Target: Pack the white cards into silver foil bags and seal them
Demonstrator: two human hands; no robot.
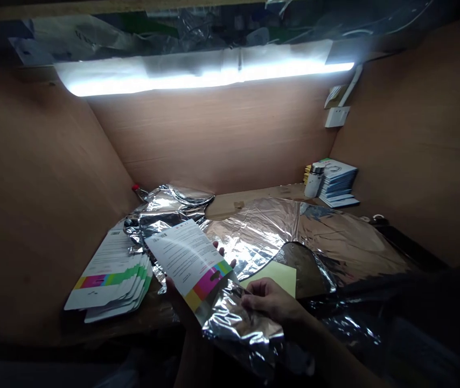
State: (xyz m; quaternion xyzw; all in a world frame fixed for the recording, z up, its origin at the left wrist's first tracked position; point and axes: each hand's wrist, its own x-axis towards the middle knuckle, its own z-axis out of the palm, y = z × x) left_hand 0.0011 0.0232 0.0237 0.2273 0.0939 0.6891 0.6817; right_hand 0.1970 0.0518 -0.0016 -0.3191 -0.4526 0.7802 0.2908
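Note:
A white printed card sleeve (187,256) with a colourful striped band and a hang hole is held up over the bench. My left hand (181,302) wraps round it from underneath, with fingertips showing past its right edge. At its lower end lies a crinkled silver foil bag (234,318); I cannot tell where one ends inside the other. My right hand (268,302) pinches the foil bag between thumb and fingers. Below the right hand, a pale yellow-green sheet (284,275) rests on the bench.
Several similar printed sleeves (112,275) lie fanned at the left. More silver foil bags (262,221) spread across the bench (250,200). Back right, a white bottle (314,182) stands beside a stack of booklets or cards (338,183). Wooden panels enclose the bench under a lit tube (214,80).

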